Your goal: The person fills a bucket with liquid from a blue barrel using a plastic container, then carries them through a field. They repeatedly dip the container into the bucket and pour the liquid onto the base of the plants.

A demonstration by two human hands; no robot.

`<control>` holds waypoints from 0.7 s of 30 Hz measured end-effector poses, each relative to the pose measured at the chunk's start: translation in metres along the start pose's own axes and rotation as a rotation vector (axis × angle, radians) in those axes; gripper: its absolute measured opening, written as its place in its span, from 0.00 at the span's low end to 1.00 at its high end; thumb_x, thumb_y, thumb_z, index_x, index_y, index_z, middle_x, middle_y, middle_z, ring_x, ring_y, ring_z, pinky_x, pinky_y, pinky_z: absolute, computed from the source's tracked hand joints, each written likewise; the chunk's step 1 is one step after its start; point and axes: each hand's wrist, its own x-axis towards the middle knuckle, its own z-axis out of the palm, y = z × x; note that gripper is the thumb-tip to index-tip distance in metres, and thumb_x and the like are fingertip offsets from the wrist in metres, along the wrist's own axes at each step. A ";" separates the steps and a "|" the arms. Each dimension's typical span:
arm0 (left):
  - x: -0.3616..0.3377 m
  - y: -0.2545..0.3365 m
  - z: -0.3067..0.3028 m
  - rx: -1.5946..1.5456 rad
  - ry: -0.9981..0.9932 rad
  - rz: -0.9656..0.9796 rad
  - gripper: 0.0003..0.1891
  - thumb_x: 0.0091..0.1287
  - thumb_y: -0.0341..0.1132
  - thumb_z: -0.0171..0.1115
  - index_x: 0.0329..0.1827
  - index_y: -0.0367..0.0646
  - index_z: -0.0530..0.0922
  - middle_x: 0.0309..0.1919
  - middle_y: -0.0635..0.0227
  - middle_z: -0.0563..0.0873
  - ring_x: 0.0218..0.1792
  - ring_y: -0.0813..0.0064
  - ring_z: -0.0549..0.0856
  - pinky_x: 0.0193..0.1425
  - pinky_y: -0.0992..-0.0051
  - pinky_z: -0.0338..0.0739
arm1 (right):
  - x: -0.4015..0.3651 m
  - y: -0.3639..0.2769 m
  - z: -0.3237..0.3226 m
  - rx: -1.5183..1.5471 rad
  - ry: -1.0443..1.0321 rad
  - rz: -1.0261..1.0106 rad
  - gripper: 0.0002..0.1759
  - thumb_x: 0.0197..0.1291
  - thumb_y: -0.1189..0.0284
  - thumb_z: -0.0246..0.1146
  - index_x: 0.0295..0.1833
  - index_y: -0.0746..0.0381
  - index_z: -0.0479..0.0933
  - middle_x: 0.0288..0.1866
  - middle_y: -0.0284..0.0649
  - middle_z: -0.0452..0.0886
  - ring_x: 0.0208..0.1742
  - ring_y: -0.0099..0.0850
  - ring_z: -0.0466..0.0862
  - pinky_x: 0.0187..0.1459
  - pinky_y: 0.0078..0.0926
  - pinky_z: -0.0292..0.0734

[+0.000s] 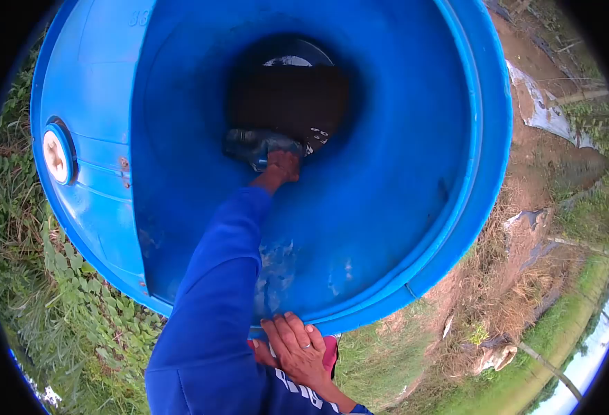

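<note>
A large blue barrel (387,207) with a cut-open top fills the middle of the view, with dark liquid (287,100) deep inside it. My left hand (283,167) reaches down into the barrel, fingers closed round the end of a see-through bluish plastic container (249,146). The container lies tilted at the lower edge of the dark liquid. On the barrel's near rim rests my right hand (297,348), with a ring on one finger. Its fingers lie stretched over the edge, holding nothing loose.
A blue cover part (100,62) spans the barrel's left side and carries a white round cap (56,153). Green plants (76,290) grow at the left. Soil, dry grass and pale plastic sheeting (546,114) lie at the right.
</note>
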 end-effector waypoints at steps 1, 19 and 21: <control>0.010 -0.003 0.011 -0.015 0.008 0.007 0.17 0.54 0.46 0.61 0.46 0.53 0.85 0.44 0.69 0.88 0.50 0.67 0.86 0.56 0.66 0.77 | -0.003 0.000 0.005 -0.048 0.017 -0.009 0.19 0.53 0.50 0.64 0.48 0.46 0.80 0.50 0.27 0.79 0.60 0.24 0.73 0.67 0.32 0.50; 0.098 -0.019 0.096 -0.025 0.072 0.068 0.16 0.58 0.47 0.57 0.44 0.50 0.82 0.42 0.67 0.85 0.51 0.70 0.82 0.59 0.71 0.71 | -0.081 0.018 0.065 -0.307 -0.095 -0.157 0.27 0.61 0.58 0.50 0.68 0.45 0.69 0.68 0.27 0.70 0.69 0.25 0.69 0.62 0.35 0.58; 0.096 -0.015 0.101 0.091 -0.003 0.035 0.20 0.58 0.47 0.59 0.53 0.53 0.79 0.48 0.72 0.83 0.56 0.73 0.80 0.64 0.69 0.67 | -0.080 0.016 0.070 -0.333 -0.039 -0.139 0.26 0.61 0.55 0.52 0.65 0.42 0.71 0.65 0.25 0.72 0.68 0.23 0.69 0.65 0.36 0.54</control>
